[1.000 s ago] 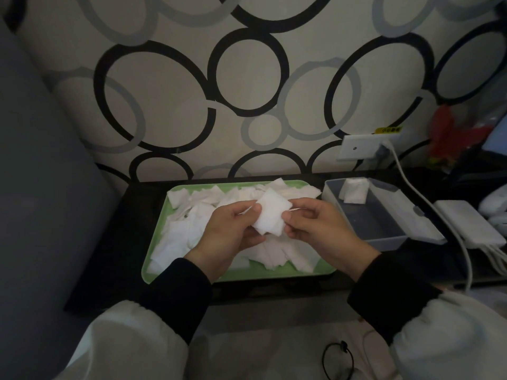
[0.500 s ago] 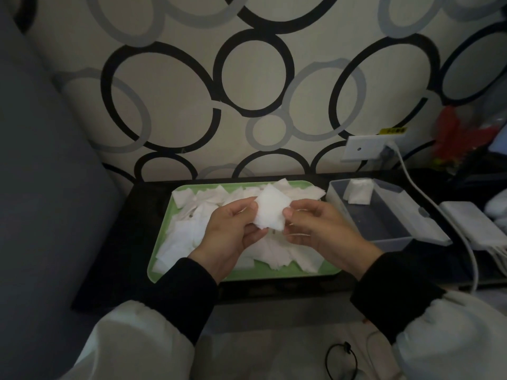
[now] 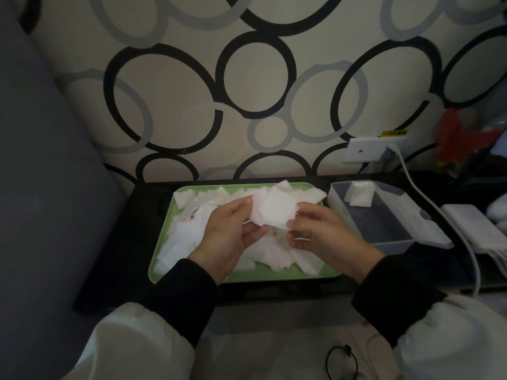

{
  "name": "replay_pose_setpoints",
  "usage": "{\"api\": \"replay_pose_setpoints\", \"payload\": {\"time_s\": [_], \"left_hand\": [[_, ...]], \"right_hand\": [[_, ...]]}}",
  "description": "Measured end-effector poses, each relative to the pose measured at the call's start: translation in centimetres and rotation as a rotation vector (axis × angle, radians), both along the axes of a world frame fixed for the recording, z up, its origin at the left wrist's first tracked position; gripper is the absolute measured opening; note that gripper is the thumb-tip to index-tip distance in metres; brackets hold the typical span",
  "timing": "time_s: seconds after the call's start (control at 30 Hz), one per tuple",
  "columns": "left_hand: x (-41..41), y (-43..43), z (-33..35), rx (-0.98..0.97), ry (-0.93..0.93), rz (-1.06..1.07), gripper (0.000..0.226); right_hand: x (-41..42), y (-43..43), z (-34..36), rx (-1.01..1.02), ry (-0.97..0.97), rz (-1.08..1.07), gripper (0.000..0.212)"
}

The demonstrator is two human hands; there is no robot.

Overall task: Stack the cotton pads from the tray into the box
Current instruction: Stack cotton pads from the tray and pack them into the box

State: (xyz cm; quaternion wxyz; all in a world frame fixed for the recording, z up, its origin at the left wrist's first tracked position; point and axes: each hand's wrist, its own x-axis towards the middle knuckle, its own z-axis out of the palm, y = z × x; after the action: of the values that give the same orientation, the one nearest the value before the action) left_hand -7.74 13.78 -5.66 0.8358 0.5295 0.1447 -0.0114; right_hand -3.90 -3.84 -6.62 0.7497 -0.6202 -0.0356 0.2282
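Tray [image 3: 274, 276] on black table [image 3: 120, 259], ring-patterned wall [image 3: 310, 50]

The wall [image 3: 192, 111] is pale, papered with overlapping black and grey rings. A grey padded surface [image 3: 35, 187] fills the left side. A dark counter [image 3: 115, 259] stands against the wall. A white socket plate [image 3: 363, 153] sits low on the wall, a white cable [image 3: 404, 167] running down from it. The light is dim
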Motion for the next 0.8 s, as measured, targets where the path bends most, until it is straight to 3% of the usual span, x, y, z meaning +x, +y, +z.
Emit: {"api": "replay_pose_setpoints", "payload": {"time_s": [0.17,0.3,0.43,0.53,0.67,0.8], "left_hand": [[0.0,-0.3,-0.2,0.017,-0.006,-0.024,0.013],[0.0,-0.3,-0.2,0.063,0.036,0.024,0.012],[0.2,0.2,-0.7,0.33,0.048,0.147,0.021],[0.2,0.1,-0.8,0.482,-0.046,0.234,0.019],[0.1,-0.3,-0.8,0.482,-0.099,0.136,0.027],[-0.2,-1.0,-0.2,0.323,-0.102,0.055,0.029]], "right_hand": [[-0.2,0.2,0.2,0.025,0.026,0.0,0.009],[0.0,0.0,-0.2,-0.08,-0.065,-0.004,0.01],[0.3,-0.4,-0.2,-0.119,-0.124,-0.056,0.012],[0.2,-0.5,0.1,-0.071,-0.139,-0.07,0.011],[-0.2,-0.3,0.3,-0.015,-0.113,0.018,0.009],[-0.4,0.0,0.2,-0.036,-0.118,0.046,0.009]]}}
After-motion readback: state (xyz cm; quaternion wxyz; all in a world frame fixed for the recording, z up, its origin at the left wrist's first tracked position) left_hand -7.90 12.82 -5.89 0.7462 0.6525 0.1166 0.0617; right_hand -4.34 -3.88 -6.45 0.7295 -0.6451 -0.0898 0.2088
